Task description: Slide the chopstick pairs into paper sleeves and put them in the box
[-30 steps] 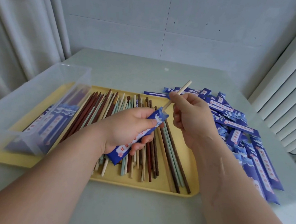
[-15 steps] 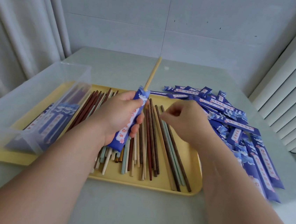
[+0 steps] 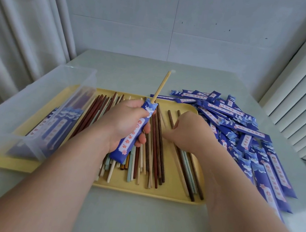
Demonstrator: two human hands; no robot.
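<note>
Though cluttered, pale table (image 3: 137, 218) beside curtains (image 3: 24, 36).

Pale tiled wall (image 3: 176, 33), white curtain (image 3: 15, 35) at left, ribbed white panel (image 3: 301, 93) at right, pale table (image 3: 119, 216)

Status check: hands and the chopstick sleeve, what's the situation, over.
Left hand grips blue sleeve, one pale chopstick poking from its top. Right hand down among loose chopsticks on yellow tray, grip unclear. Nothing between sleeve and clear box.

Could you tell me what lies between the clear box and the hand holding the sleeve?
In the head view, reddish-brown chopsticks lie on the yellow tray between the clear box and the left hand gripping the blue sleeve.
</note>
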